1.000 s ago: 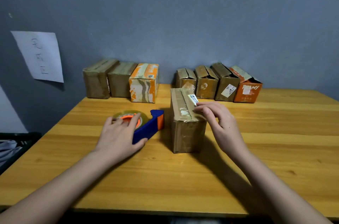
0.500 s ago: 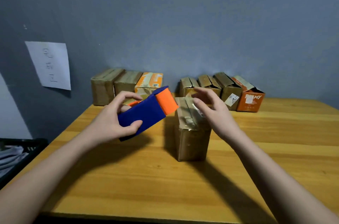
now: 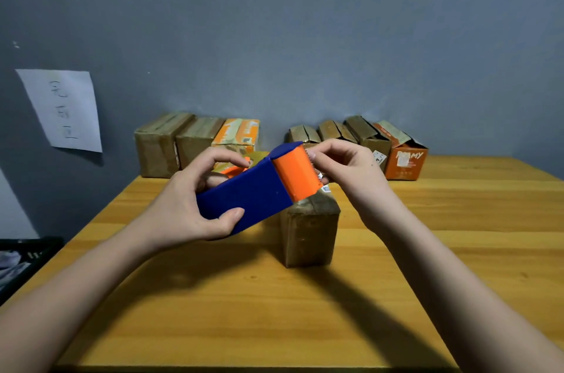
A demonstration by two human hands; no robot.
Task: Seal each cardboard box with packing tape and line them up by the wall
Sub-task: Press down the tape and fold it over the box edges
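Note:
A brown cardboard box [image 3: 311, 232] stands on the wooden table [image 3: 274, 311] in front of me. Above its near end my left hand [image 3: 189, 204] grips a blue tape dispenser [image 3: 244, 195] with an orange head. My right hand [image 3: 345, 171] pinches at the toothed edge of the orange head; the tape end itself is too small to make out. By the wall stand three closed boxes [image 3: 195, 143] on the left, the rightmost of them orange and white, and several boxes [image 3: 360, 140] with raised flaps on the right, ending in an orange one [image 3: 404, 163].
A white paper sheet [image 3: 62, 108] hangs on the grey wall at the left. A dark basket [image 3: 24, 259] with cloth sits beyond the table's left edge. A gap separates the two rows of boxes by the wall.
My left hand lifted the tape dispenser off the table and brought it over the box. My right hand left the box top and moved to the dispenser's orange head.

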